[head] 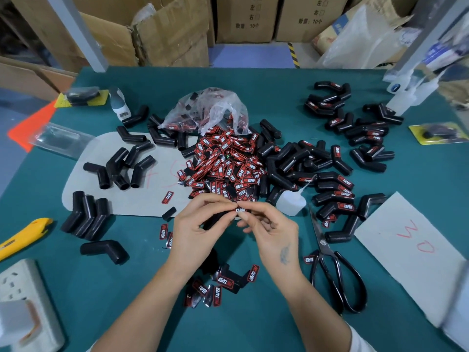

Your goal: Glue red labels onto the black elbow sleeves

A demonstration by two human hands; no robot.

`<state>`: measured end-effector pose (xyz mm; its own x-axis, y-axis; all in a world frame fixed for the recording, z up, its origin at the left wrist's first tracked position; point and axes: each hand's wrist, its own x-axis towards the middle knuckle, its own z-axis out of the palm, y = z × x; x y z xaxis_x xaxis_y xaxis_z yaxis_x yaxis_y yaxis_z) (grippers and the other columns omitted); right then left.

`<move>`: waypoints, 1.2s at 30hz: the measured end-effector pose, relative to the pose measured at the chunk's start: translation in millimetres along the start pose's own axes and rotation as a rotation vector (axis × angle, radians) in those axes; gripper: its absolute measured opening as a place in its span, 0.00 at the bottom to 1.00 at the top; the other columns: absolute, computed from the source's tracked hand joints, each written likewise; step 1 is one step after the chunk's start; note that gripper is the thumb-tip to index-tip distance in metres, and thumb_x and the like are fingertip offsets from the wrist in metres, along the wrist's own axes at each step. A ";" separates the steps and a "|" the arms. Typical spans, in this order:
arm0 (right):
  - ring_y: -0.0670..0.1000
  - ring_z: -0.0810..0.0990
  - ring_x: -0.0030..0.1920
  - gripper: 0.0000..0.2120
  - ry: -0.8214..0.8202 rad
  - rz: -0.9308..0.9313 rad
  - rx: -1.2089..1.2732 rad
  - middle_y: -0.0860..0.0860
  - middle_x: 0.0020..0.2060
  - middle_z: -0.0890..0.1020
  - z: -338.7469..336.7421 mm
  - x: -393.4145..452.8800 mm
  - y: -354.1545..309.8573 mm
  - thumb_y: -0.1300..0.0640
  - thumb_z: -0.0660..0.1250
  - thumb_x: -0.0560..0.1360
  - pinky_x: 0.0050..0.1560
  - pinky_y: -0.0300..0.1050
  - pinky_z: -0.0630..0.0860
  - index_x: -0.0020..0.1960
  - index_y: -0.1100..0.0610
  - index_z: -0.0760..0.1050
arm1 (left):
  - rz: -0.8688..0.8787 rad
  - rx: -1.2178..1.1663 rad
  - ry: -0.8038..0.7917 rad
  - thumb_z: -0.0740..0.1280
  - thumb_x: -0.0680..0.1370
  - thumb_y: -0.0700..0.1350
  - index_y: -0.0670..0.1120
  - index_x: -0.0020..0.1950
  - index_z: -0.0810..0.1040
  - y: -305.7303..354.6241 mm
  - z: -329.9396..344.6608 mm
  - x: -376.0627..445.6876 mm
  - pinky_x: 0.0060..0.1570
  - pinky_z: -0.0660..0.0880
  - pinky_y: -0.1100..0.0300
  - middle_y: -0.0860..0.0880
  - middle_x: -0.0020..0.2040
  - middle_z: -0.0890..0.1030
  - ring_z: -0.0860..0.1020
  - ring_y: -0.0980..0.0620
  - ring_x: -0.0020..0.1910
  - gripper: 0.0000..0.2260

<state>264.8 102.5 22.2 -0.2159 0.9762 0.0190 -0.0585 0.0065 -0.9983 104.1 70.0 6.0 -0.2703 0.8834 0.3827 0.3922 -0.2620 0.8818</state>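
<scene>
A black elbow sleeve (214,221) was gripped in the left hand (200,224) just above the bench (253,326), while a red label (240,210) was pinched against it by the fingertips of the right hand (266,229). Labelled sleeves (337,189) were seen piled to the right, so part of the work was judged done. Bare sleeves (121,166) on the left and a large heap of loose labels (225,163) suggested much was left. A glue bottle (291,201) was stood nearby.
</scene>
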 end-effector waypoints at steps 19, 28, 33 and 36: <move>0.47 0.73 0.43 0.13 0.096 0.155 0.070 0.47 0.43 0.73 -13.4 -46.9 0.8 0.42 0.78 0.67 0.48 0.48 0.74 0.50 0.41 0.83 | 0.055 -0.034 -0.116 0.73 0.79 0.44 0.65 0.65 0.77 23.0 -1.5 -26.1 0.63 0.75 0.61 0.62 0.60 0.81 0.81 0.54 0.62 0.20; 0.50 0.74 0.35 0.06 0.162 0.122 -0.023 0.49 0.43 0.73 -38.7 -61.5 -6.2 0.45 0.72 0.76 0.39 0.38 0.74 0.42 0.46 0.82 | 0.014 -0.005 -0.364 0.72 0.80 0.46 0.54 0.70 0.78 28.3 3.4 -40.2 0.72 0.70 0.60 0.56 0.70 0.78 0.76 0.50 0.72 0.18; 0.46 0.72 0.34 0.13 0.434 0.132 -0.170 0.56 0.40 0.74 -109.1 -45.6 -9.8 0.37 0.68 0.76 0.35 0.37 0.72 0.46 0.46 0.79 | 0.015 0.023 -0.306 0.69 0.81 0.45 0.52 0.69 0.80 26.6 -4.4 -51.3 0.71 0.71 0.59 0.54 0.70 0.77 0.76 0.49 0.71 0.16; 0.47 0.71 0.36 0.13 0.483 0.138 -0.281 0.47 0.36 0.75 -142.5 -6.2 -7.2 0.38 0.68 0.79 0.41 0.49 0.70 0.50 0.48 0.77 | -0.008 0.015 -0.288 0.67 0.82 0.44 0.52 0.66 0.82 30.3 -6.2 -56.1 0.65 0.77 0.51 0.52 0.68 0.78 0.79 0.46 0.67 0.13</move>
<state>405.4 127.3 21.4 0.2705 0.9599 -0.0742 0.2145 -0.1352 -0.9673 125.7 10.1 13.0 -0.0140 0.9600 0.2796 0.4042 -0.2504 0.8797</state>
